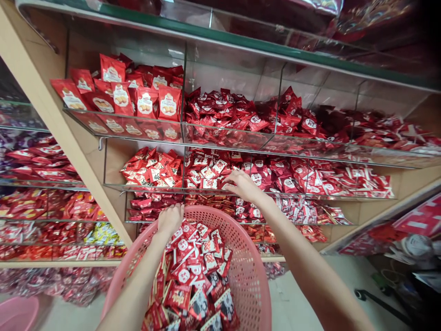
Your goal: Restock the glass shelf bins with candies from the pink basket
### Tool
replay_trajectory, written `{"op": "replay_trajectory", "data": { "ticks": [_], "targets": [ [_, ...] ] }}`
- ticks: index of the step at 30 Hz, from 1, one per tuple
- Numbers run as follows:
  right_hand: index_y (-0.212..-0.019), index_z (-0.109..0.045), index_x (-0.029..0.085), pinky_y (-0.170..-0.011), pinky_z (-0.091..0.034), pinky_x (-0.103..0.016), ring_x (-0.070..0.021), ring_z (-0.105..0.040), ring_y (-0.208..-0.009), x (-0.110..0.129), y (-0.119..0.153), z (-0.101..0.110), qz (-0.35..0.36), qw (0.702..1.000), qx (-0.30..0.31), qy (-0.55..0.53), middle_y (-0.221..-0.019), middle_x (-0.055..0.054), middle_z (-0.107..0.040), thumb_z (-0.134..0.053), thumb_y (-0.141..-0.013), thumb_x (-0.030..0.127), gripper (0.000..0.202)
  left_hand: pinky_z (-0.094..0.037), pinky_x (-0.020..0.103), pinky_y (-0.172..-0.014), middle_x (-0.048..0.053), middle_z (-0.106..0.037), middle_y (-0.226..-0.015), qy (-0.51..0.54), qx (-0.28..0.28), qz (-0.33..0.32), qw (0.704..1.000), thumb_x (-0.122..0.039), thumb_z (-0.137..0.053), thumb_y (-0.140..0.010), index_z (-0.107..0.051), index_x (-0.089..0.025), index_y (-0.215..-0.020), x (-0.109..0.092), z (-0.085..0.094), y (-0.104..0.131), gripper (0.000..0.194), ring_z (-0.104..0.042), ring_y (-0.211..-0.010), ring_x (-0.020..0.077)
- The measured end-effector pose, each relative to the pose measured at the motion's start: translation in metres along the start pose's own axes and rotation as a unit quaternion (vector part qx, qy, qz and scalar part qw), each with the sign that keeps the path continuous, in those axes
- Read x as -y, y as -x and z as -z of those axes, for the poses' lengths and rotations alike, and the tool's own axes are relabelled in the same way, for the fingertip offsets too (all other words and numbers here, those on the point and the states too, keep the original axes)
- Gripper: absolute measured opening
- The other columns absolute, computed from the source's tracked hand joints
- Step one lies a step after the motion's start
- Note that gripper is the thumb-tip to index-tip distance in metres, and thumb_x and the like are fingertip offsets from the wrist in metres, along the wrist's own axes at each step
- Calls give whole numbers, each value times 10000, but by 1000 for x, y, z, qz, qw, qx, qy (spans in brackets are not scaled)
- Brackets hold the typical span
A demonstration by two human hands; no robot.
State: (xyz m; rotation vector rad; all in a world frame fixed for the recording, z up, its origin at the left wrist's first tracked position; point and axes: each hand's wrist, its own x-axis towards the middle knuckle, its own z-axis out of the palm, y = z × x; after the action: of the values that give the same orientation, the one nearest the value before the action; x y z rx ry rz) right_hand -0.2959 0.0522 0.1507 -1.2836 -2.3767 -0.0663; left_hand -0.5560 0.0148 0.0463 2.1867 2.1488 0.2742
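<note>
The lower edge of the picture cuts off the near side of the pink basket (243,276), which lies between 6 and 7 o'clock from the centre. The two forearms hide parts of it and of the shelves. The top right corner is dark and hard to make out.

I count two hands and one basket; a second pink vessel (17,315), at 8 o'clock, is also cut off. The red packets (193,257) inside the basket are too many for an exact count, but at least three carry dark-and-white prints.

The basket opens upward, toward the camera; its rim is round, so I cannot name a long axis. The packets inside point in various directions.

The left hand (171,219) is clamped on the rim, at the basket's 11 o'clock, with its fingertips out of sight. The right hand (243,185), just off centre toward 4 o'clock, is bent over the shelf packets (209,172); whether its fingers pinch one, I cannot tell.
</note>
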Motion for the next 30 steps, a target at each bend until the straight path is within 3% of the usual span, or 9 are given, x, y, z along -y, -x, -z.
{"op": "replay_trajectory", "data": {
  "ticks": [6,9,11,14,17,20,22,27,30],
  "targets": [
    [-889,-673,193,-812,-382,-358,-207,-520,-873,8,9,9,9,994,-99,-54,-882,-64,-606,-570,-858,323,169,-444,341,-801,99,-669,-993,-5,-6,-1,1000,-372,-173,-941,-580,-153,-1008,-1,0,0,468,-628,-941,233],
    [-892,-666,214,-801,-393,-337,-192,-525,-879,28,21,23,-2,973,-180,-147,-897,-48,-601,-558,-862,359,184,-448,349,-798,103,-670,-982,-8,-9,-5,1000,-369,-170,-942,-578,-150,-1004,-1,1,0,467,-632,-932,235],
    [-865,-660,214,-748,-407,-307,-172,-532,-839,45,32,25,-24,952,-201,-231,-888,-36,-598,-565,-852,366,179,-447,352,-802,104,-671,-974,-9,-6,-3,1000,-365,-170,-942,-576,-147,-999,-2,1,1,464,-633,-927,234],
    [-802,-634,196,-635,-405,-257,-136,-524,-713,64,49,-1,-77,915,-143,-369,-794,-11,-592,-562,-838,381,202,-443,348,-818,101,-673,-968,-8,-1,2,1000,-359,-174,-943,-575,-147,-1009,-2,1,1,458,-631,-934,230],
    [-680,-572,178,-515,-347,-217,-100,-433,-547,69,62,-55,-147,891,-22,-430,-595,39,-504,-548,-819,384,250,-438,337,-832,100,-670,-986,-4,0,4,1000,-365,-171,-943,-577,-150,-1022,-2,0,1,465,-624,-952,223],
    [-555,-496,169,-499,-300,-193,-76,-374,-505,65,64,-108,-233,921,49,-307,-511,74,-395,-569,-776,311,272,-438,342,-829,101,-665,-1009,-4,-3,5,1000,-367,-165,-942,-576,-153,-1030,0,-2,1,471,-621,-956,224],
    [-530,-490,163,-493,-269,-193,-73,-370,-495,64,61,-129,-259,929,64,-257,-488,81,-370,-602,-743,254,256,-439,347,-825,99,-663,-1018,-4,-6,3,1000,-367,-163,-943,-574,-155,-1038,1,-3,0,472,-622,-952,228],
    [-729,-616,165,-538,-294,-212,-115,-501,-568,73,53,-140,-280,940,66,-185,-559,41,-525,-623,-743,193,32,-432,353,-830,102,-659,-1036,-2,-6,10,1000,-373,-173,-944,-574,-157,-1038,1,-2,0,465,-623,-954,229],
    [-926,-624,157,-601,-346,-237,-173,-590,-707,82,52,-128,-276,949,64,-139,-726,-41,-636,-587,-796,215,146,-433,347,-821,110,-662,-1026,-2,0,9,1000,-360,-179,-946,-576,-151,-1035,0,-2,0,457,-623,-955,224]
  ]
}}
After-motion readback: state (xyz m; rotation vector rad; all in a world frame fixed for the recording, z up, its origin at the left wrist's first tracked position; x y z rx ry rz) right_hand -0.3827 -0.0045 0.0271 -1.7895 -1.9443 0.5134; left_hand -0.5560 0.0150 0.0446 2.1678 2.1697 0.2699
